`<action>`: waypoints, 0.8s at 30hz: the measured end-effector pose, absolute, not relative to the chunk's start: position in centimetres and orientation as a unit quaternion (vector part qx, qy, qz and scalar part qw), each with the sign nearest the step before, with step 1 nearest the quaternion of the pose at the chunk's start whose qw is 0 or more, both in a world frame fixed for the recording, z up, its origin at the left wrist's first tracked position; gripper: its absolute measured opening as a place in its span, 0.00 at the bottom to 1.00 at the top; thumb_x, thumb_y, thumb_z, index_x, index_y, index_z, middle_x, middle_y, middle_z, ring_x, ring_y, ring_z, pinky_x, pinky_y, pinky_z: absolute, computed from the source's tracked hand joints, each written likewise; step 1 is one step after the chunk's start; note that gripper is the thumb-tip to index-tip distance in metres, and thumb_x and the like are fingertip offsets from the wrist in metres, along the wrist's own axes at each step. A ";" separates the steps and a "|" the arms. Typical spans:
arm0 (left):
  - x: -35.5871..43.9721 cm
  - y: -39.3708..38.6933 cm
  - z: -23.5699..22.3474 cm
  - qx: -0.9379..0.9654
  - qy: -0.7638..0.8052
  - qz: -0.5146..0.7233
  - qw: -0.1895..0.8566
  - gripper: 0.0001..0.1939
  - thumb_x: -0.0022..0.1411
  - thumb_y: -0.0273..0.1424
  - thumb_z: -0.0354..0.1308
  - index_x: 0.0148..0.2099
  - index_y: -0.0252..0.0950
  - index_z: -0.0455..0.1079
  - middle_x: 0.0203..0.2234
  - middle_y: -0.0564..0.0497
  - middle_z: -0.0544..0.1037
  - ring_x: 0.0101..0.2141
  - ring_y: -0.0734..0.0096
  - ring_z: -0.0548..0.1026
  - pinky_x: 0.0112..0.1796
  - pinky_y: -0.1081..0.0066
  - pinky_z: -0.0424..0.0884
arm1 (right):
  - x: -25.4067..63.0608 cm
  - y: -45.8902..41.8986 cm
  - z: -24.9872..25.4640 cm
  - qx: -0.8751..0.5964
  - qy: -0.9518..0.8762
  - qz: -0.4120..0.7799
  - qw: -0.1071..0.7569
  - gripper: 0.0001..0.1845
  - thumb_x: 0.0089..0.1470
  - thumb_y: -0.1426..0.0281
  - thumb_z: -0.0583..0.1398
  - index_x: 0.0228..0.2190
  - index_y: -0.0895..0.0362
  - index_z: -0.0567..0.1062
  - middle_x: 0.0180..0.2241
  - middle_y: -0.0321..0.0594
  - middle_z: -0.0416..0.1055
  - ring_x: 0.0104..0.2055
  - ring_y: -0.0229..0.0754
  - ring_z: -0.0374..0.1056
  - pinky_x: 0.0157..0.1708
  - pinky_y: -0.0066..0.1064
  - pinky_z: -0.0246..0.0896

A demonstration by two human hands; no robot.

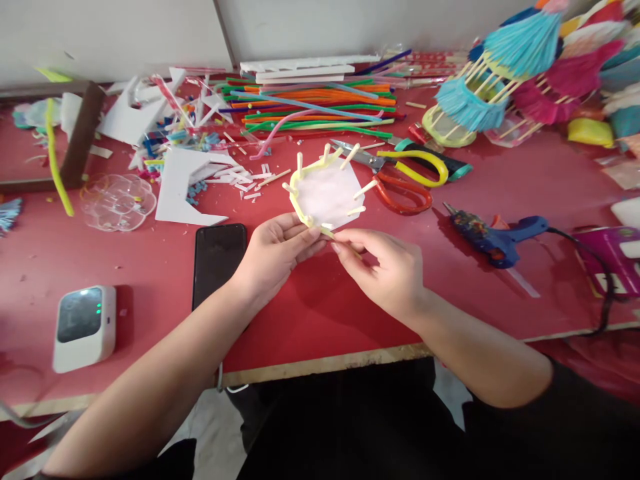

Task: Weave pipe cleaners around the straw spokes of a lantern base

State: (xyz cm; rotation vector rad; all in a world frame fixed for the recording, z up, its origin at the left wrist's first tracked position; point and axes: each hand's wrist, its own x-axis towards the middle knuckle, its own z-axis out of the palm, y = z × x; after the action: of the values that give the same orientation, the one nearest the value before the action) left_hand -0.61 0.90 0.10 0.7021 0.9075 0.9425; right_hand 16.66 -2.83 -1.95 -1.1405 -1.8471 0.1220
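Okay, red counter, worn along its near edge, with a pale wall behind it. Pale floor shows below, nearer the body than the fingers. Beyond the fingers: a spread of colored pipe cleaners. Far left of them: white foam offcuts, small scraps and a clear flower-shaped tray. Black phone lies just left of the left hand; white device with green lights sits well apart, further left. Past the right hand: scissors with red and yellow handles. Blue glue gun lies to the right of the right fingers, cord running right. Stick-and-yarn models stand far right, beyond the glue gun.

White disc is held up just beyond both sets of fingers, short pale sticks projecting around its rim. Yellow strip follows part of the rim. Left fingers narrow, pinching the disc's near-left edge, thumb on top. Right fingers narrow too, pinching the strip's end at the near side, close to the left fingertips.
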 end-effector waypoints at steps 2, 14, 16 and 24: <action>-0.5 0.9 0.1 0.322 0.416 0.427 0.735 0.06 0.52 0.25 0.73 0.33 0.32 0.79 0.29 0.48 0.85 0.36 0.67 0.85 0.44 0.71 0.80 | 16.6 -2.9 -1.9 -0.465 -0.750 0.060 0.466 0.06 0.59 0.76 0.64 0.39 0.58 0.78 0.32 0.38 0.83 0.29 0.34 0.77 0.31 0.21 0.72; -0.6 0.9 -0.1 0.328 0.432 0.431 0.721 0.09 0.49 0.28 0.75 0.32 0.32 0.78 0.29 0.48 0.85 0.34 0.67 0.84 0.40 0.73 0.81 | 16.5 -2.8 -1.8 -0.471 -0.751 0.085 0.456 0.04 0.60 0.75 0.62 0.36 0.56 0.77 0.28 0.34 0.80 0.25 0.32 0.73 0.28 0.21 0.70; -0.6 0.9 -0.1 0.332 0.426 0.431 0.723 0.09 0.50 0.28 0.74 0.32 0.32 0.79 0.28 0.48 0.85 0.32 0.69 0.84 0.38 0.75 0.80 | 16.5 -2.8 -1.8 -0.474 -0.749 0.088 0.454 0.04 0.59 0.75 0.62 0.36 0.55 0.77 0.28 0.33 0.80 0.25 0.32 0.73 0.28 0.21 0.70; -0.7 1.0 0.0 0.333 0.464 0.444 0.690 0.07 0.52 0.27 0.73 0.30 0.33 0.77 0.25 0.51 0.83 0.31 0.71 0.83 0.39 0.74 0.80 | 16.9 -2.8 -1.6 -0.512 -0.722 0.076 0.460 0.04 0.59 0.70 0.64 0.31 0.55 0.76 0.24 0.33 0.78 0.24 0.33 0.72 0.27 0.23 0.69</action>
State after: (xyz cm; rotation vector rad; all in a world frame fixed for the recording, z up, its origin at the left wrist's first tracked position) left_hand -0.74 1.03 -0.01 0.7445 1.0371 0.9935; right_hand 16.86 -2.82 -1.64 -1.2592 -1.7766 0.1870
